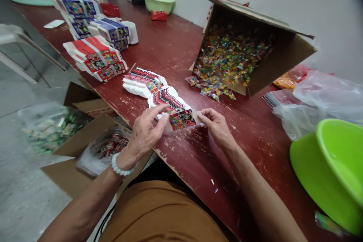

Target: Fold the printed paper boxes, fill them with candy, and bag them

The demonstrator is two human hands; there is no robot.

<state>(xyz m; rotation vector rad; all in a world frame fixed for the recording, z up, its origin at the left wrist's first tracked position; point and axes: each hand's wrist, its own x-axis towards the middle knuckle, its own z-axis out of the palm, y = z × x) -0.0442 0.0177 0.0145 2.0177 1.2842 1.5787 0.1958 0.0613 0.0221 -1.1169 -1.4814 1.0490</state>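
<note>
A small flat printed carton, red with cartoon pictures, is held just above the dark red table. My left hand pinches its left end, and my right hand pinches its white flap on the right. The carton comes off the near end of a fanned row of the same flat cartons lying on the table. My left wrist wears a white bead bracelet.
A tipped cardboard box spills wrapped candies at the right. Stacks of flat red and blue cartons stand at the back left. A green basin and clear plastic bags sit at the right. Open boxes stand on the floor at the left.
</note>
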